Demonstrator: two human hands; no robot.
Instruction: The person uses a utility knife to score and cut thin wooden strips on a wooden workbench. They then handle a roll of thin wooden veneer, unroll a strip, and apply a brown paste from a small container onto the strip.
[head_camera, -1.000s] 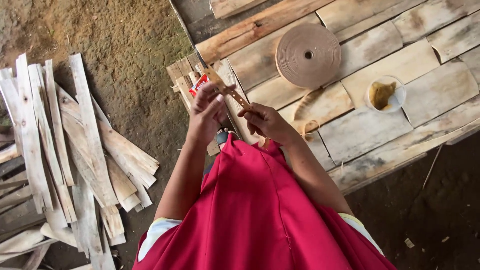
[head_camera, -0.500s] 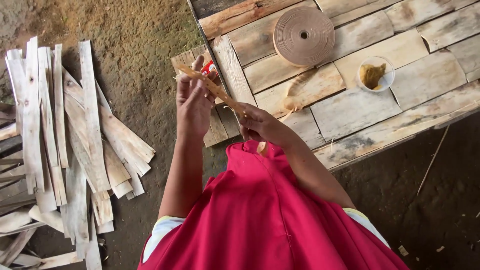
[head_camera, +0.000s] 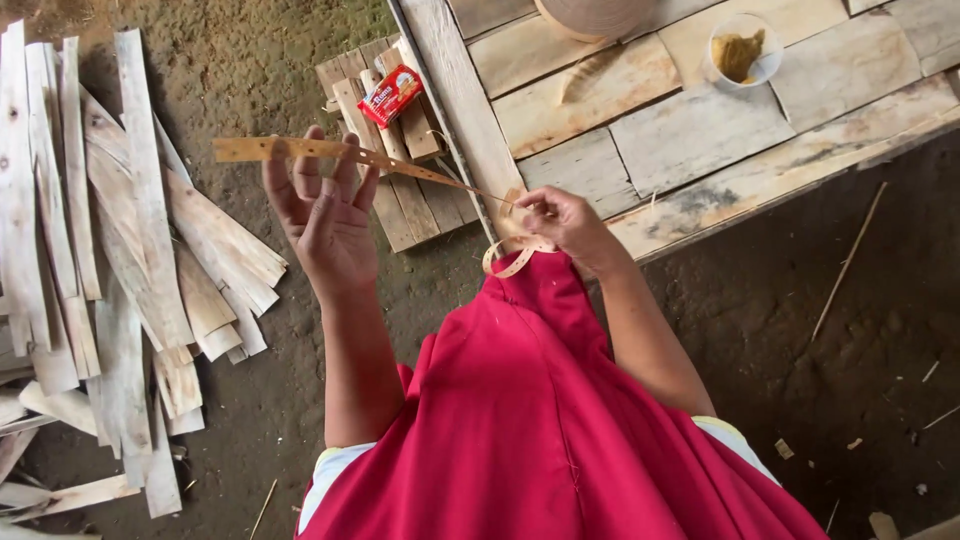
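We have a thin wooden strip (head_camera: 340, 160) stretched between our hands: the left hand (head_camera: 325, 215) is spread, fingers open, the strip's wide end lying across the fingertips, while the right hand (head_camera: 560, 220) pinches the narrow end beside the desk (head_camera: 640, 150). A curl of strip (head_camera: 515, 260) hangs below; the work looks midway, with many slats (head_camera: 120, 250) waiting on the floor.
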